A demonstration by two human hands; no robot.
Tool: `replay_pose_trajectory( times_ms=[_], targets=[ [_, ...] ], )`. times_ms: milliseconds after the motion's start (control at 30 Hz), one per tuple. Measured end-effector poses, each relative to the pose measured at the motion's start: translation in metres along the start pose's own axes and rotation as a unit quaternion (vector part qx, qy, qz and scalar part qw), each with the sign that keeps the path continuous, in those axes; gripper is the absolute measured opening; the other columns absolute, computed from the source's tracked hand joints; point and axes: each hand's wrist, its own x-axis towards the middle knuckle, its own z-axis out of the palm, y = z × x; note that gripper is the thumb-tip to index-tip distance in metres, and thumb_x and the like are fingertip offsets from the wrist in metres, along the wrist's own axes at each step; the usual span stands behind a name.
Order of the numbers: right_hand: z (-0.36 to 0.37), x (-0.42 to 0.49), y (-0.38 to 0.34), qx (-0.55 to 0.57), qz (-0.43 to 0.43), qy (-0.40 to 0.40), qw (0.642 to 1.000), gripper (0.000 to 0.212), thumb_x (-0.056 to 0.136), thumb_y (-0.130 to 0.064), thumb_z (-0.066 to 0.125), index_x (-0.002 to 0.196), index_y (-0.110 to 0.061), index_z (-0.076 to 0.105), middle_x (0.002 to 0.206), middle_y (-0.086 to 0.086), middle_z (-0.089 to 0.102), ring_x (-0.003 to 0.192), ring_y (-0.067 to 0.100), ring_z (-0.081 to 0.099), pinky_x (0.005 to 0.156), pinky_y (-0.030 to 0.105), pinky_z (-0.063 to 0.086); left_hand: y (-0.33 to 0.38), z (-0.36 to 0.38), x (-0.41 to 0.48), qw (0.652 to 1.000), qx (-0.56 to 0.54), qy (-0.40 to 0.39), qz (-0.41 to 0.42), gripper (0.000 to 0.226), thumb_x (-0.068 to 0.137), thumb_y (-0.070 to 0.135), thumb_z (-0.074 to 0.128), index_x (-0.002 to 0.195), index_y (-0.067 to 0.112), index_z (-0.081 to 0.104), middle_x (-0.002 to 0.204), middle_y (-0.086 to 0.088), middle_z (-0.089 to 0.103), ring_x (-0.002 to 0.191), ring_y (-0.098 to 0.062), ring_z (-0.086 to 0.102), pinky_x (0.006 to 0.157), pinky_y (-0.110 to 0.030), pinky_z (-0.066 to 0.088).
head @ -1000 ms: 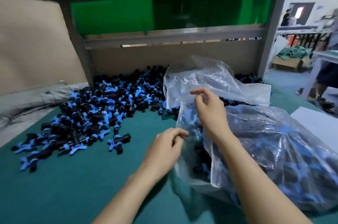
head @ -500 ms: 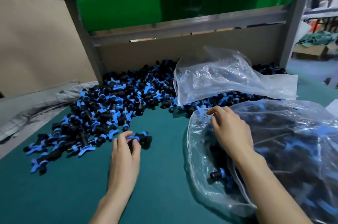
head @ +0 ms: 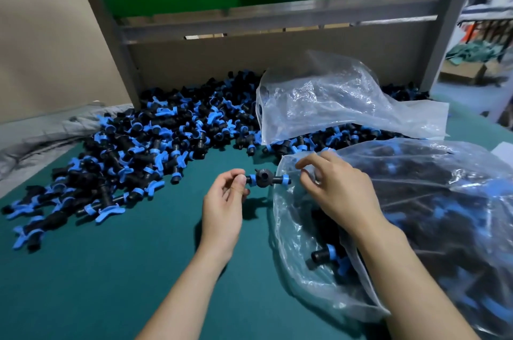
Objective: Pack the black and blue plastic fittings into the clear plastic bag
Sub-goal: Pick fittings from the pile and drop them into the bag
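Left of frame: loose pile of fittings (head: 133,150) on the green table (head: 83,270). Centre: left hand (head: 224,200) pinches one end of a single fitting (head: 263,178), held level above the table, far end right at the bag mouth. Right hand (head: 338,189) pinches the rim of the clear bag (head: 416,200), lower right, already well filled. Risks: tip-only grip, so the fitting could pivot out and drop short. If the rim slips, the mouth collapses and the part snags.

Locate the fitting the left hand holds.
Head view, centre: the fitting, pinched by the left hand, hangs over the green table at the clear bag mouth.
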Motion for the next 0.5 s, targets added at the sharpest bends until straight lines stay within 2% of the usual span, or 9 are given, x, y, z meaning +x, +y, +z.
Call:
replay_pose_trajectory(
  times_ms=[333,500],
  targets=[
    [0.0008,-0.0016,-0.0001,0.018,-0.022,0.002,1.000,0.015,0.091,-0.046,0.054,0.101,-0.042,0.063,0.077,-0.013,0.050,0.068,0.012,0.056,0.055,0.028,0.047,-0.0042,0.0008,0.0000,1.000,0.015,-0.021,0.008,0.009,0.099,0.022,0.057,0.103,0.023,0.064,0.083,0.021,0.069,0.076,-0.002,0.063,0.077,-0.016,0.052],
    [0.0011,-0.0018,0.0011,0.016,-0.027,0.002,1.000,0.014,0.090,-0.047,0.053,0.100,-0.044,0.063,0.077,-0.015,0.049,0.067,0.011,0.054,0.051,0.026,0.039,-0.0049,0.0003,0.0016,1.000,0.005,-0.007,0.004,0.009,0.098,0.025,0.058,0.101,0.021,0.066,0.080,0.016,0.070,0.072,-0.001,0.063,0.069,-0.010,0.048]
  ],
)
